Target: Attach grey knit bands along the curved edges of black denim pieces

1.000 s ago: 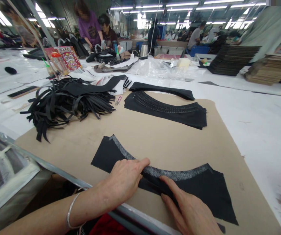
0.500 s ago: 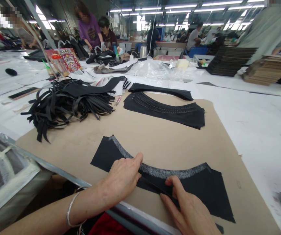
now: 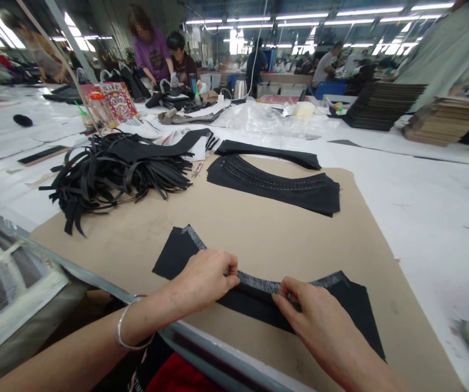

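A curved black fabric piece [image 3: 352,305] lies on brown paper near the table's front edge, with a speckled grey band [image 3: 259,282] along its concave upper edge. At the middle of that band, my left hand [image 3: 212,275] pinches the fabric between thumb and bent fingers. A short way to the right, my right hand [image 3: 308,302] also pinches it, thumb against fingertips. Between the two hands the black cloth is raised in a fold just below the grey band. The fingertips partly cover the band.
Beyond lies a stack of curved black pieces with stitched rows [image 3: 275,185], and behind it another black stack [image 3: 267,153]. A heap of black strips [image 3: 123,174] is at left, beside small red-handled snips [image 3: 198,169]. Brown paper [image 3: 218,223] covers the white table. Several people work farther back.
My right hand has moved up and left to the grey band, and the fabric's fold has come up with it. The fingers of my left hand have curled into a pinch.
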Tool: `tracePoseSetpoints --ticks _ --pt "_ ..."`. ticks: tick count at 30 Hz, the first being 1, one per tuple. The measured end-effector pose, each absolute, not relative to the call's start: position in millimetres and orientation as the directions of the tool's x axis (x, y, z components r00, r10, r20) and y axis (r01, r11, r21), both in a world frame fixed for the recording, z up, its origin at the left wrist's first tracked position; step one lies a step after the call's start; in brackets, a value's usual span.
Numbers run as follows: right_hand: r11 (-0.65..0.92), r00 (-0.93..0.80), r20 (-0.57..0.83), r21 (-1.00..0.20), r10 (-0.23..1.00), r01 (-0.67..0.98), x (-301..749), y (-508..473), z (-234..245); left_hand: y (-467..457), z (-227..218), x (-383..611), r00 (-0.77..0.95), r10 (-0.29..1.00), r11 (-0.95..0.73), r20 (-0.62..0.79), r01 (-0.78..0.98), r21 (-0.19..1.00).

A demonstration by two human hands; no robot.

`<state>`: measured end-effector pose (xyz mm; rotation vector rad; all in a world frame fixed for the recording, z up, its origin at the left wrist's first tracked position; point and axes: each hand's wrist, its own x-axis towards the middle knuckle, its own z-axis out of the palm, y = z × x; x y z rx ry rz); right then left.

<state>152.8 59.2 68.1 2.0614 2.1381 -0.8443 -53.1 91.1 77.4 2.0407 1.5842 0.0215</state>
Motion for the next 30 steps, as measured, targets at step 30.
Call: tracePoseSetpoints --ticks 30 --pt "-0.007 -0.079 -0.401 -0.210 0.913 0.978 147.8 66.8 61.9 94.6 59.0 -45.7 0.292 0.910 -0.177 -0.293 0.915 0.362"
